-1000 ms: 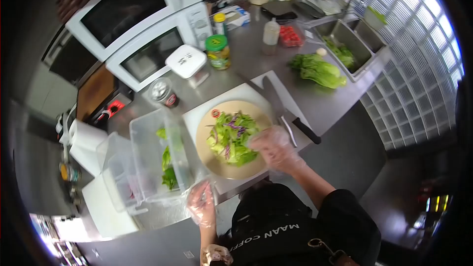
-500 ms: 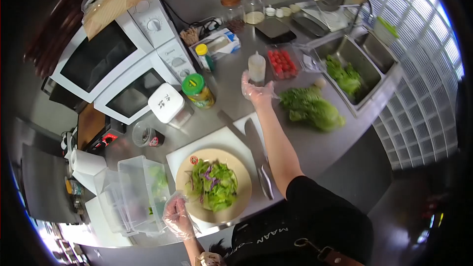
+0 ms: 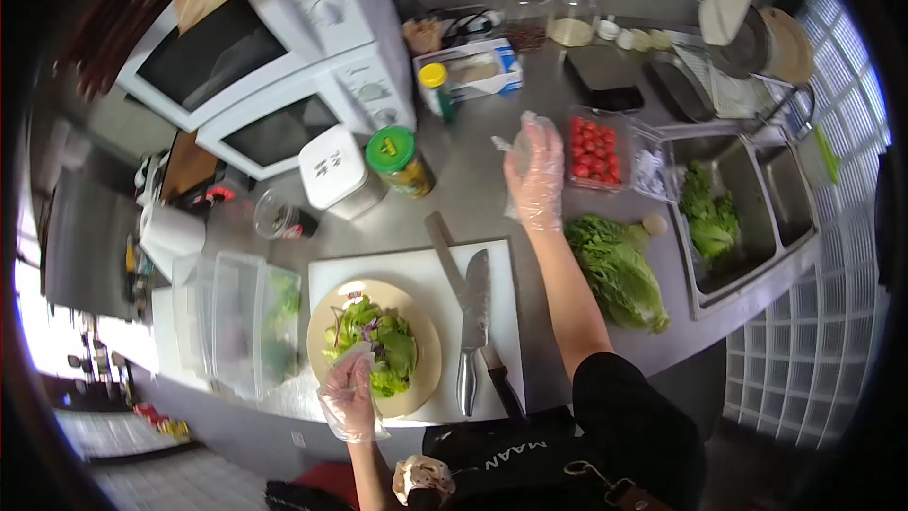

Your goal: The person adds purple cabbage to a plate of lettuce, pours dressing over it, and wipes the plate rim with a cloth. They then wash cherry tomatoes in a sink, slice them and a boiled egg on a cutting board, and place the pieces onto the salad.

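My right hand [image 3: 537,175], in a clear plastic glove, is closed around a squeeze bottle [image 3: 519,148] on the steel counter; the hand hides most of the bottle. My left hand [image 3: 348,399], gloved too, hovers over the near left rim of a beige plate [image 3: 430,360]. Its fingers are pinched together, and whatever they may hold cannot be made out. Salad greens [image 3: 383,345] with purple shreds lie on the plate, which rests on a white cutting board [image 3: 501,293]. Beside the plate on the board are a silver-handled knife [image 3: 475,322] and a dark-handled knife [image 3: 504,386].
Cherry tomatoes [image 3: 596,151] in a clear box and a lettuce head [image 3: 615,270] are to the right, near the sink [image 3: 700,298]. A green-lidded jar [image 3: 397,161], a white-lidded container [image 3: 339,172] and microwaves [image 3: 284,128] stand behind. At left is a clear plastic bin [image 3: 236,322].
My right hand has closed around the squeeze bottle, which stood in plain sight before. My left hand has shifted in over the plate's edge. The camera view has turned.
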`<state>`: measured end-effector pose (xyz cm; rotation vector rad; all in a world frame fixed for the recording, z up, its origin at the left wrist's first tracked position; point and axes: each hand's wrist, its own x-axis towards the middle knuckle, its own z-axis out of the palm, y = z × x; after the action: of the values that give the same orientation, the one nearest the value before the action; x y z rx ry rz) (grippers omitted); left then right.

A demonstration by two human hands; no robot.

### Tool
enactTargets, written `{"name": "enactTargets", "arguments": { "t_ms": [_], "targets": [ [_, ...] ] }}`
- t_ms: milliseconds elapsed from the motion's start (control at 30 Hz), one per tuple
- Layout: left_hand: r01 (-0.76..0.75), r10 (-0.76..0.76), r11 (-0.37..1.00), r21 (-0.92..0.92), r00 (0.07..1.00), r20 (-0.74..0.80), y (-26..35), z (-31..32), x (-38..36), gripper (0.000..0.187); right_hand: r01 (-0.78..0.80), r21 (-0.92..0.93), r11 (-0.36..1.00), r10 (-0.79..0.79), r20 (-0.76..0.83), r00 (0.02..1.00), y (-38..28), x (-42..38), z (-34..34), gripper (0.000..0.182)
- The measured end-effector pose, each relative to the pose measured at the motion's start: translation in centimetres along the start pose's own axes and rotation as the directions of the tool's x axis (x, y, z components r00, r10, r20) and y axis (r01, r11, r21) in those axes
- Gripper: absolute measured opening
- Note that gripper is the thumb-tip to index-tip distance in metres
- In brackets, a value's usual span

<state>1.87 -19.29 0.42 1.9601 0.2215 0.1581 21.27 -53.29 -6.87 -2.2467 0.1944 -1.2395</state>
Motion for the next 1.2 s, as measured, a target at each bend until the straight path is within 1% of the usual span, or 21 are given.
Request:
{"name": "enactTargets", "arguments": {
  "t_ms": [67, 100, 167, 233, 300, 367, 433, 467, 500, 567, 600, 633, 700, 767, 833, 900, 933, 1033, 1067, 1167, 1200],
  "targets": [
    [0.018, -0.016, 0.999, 0.046, 0.999, -0.052, -1.3, -1.3, -0.7, 0.016, 0.032, 0.048, 0.998, -0.03, -0.031, 0.999, 0.2, 0.5, 0.4, 0.072],
    [0.011, -0.007, 0.997, 0.079, 0.998, -0.057, -1.6, -1.7, -1.0, 0.017, -0.024, 0.083, 0.996, 0.029, -0.068, 0.997, -0.2, 0.7, 0.6, 0.074],
    [0.066, -0.057, 0.994, 0.086, 0.993, -0.102, -1.6, -1.8, -1.6, 0.017, -0.042, 0.079, 0.996, 0.044, -0.032, 0.999, -0.2, 0.8, 0.9, 0.077],
    [0.08, -0.075, 0.996, 0.032, 0.989, -0.124, -1.2, -1.9, -2.0, 0.016, -0.032, 0.086, 0.996, 0.034, -0.022, 0.999, 0.0, 0.7, 1.0, 0.077],
    [0.101, -0.092, 0.993, 0.058, 0.984, -0.15, -2.3, -2.5, -2.2, 0.016, -0.021, 0.102, 0.995, 0.023, -0.018, 1.0, -0.2, 1.2, 1.1, 0.078],
    [0.041, -0.021, 0.985, 0.168, 0.992, -0.123, -2.6, -3.2, -2.1, 0.017, -0.054, 0.145, 0.988, 0.077, -0.154, 0.985, -0.4, 2.1, 0.3, 0.075],
    [0.082, -0.061, 0.988, 0.133, 0.986, -0.156, -2.4, -3.4, -1.7, 0.017, 0.015, 0.185, 0.983, 0.019, -0.177, 0.984, -0.8, 1.9, -0.8, 0.072],
    [0.049, -0.024, 0.983, 0.178, 0.989, -0.144, -2.5, -3.8, -1.5, 0.017, -0.038, 0.282, 0.959, 0.066, -0.089, 0.994, -1.8, 1.6, -2.0, 0.071],
    [0.02, 0.009, 0.974, 0.224, 0.992, -0.128, -2.7, -4.4, -1.5, 0.018, 0.039, 0.159, 0.986, -0.023, -0.099, 0.995, -3.4, 1.8, -3.4, 0.071],
    [-0.01, 0.027, 0.992, 0.13, 0.992, -0.125, -3.1, -5.2, -1.2, 0.019, 0.091, 0.146, 0.985, -0.078, -0.093, 0.993, -5.5, 2.1, -5.5, 0.068],
    [-0.012, 0.023, 0.996, 0.088, 0.992, -0.127, -3.5, -6.1, -1.0, 0.019, 0.315, 0.1, 0.944, -0.295, -0.175, 0.939, -7.0, 3.6, -8.0, 0.069],
    [-0.01, 0.016, 0.999, 0.048, 0.992, -0.128, -4.0, -7.2, -0.9, 0.019, 0.517, 0.041, 0.855, -0.494, -0.241, 0.835, -8.3, 4.9, -10.2, 0.071],
    [-0.005, -0.005, 0.998, -0.062, 0.987, -0.159, -3.7, -9.3, -1.1, 0.02, 0.492, 0.018, 0.871, -0.477, -0.213, 0.853, -10.5, 3.7, -13.8, 0.072],
    [-0.005, -0.021, 0.991, -0.13, 0.98, -0.198, -6.8, -11.4, -1.2, 0.021, 0.419, -0.075, 0.905, -0.424, -0.232, 0.875, -13.2, 1.4, -18.2, 0.076],
    [0.002, -0.036, 0.986, -0.169, 0.979, -0.2, -7.9, -12.8, -1.0, 0.021, 0.403, -0.135, 0.905, -0.425, -0.258, 0.868, -15.2, 0.6, -18.9, 0.079],
    [0.053, -0.085, 0.985, -0.163, 0.977, -0.196, -8.7, -15.6, -2.4, 0.02, 0.424, -0.172, 0.889, -0.444, -0.1, 0.89, -16.5, -2.3, -18.6, 0.074],
    [0.059, -0.095, 0.981, -0.186, 0.976, -0.195, -8.9, -16.5, -2.4, 0.02, 0.428, -0.171, 0.887, -0.447, -0.092, 0.89, -17.7, -2.7, -19.2, 0.074],
    [0.054, -0.103, 0.97, -0.237, 0.974, -0.2, -10.7, -18.4, -2.7, 0.019, 0.137, -0.314, 0.939, -0.247, -0.344, 0.906, -22.3, -3.4, -23.3, 0.079],
    [0.057, -0.109, 0.971, -0.233, 0.97, -0.217, -11.4, -18.7, -2.4, 0.02, 0.364, -0.31, 0.878, -0.436, -0.208, 0.876, -20.7, -5.4, -22.0, 0.078],
    [0.1, -0.15, 0.966, -0.238, 0.968, -0.201, -12.1, -20.6, -3.3, 0.021, 0.37, -0.347, 0.862, -0.436, -0.133, 0.89, -19.8, -7.1, -22.8, 0.078],
    [0.109, -0.158, 0.959, -0.261, 0.972, -0.173, -11.9, -20.8, -3.2, 0.021, 0.292, 0.04, 0.956, -0.269, -0.28, 0.921, -18.9, -6.9, -25.0, 0.067]
  ]
}}
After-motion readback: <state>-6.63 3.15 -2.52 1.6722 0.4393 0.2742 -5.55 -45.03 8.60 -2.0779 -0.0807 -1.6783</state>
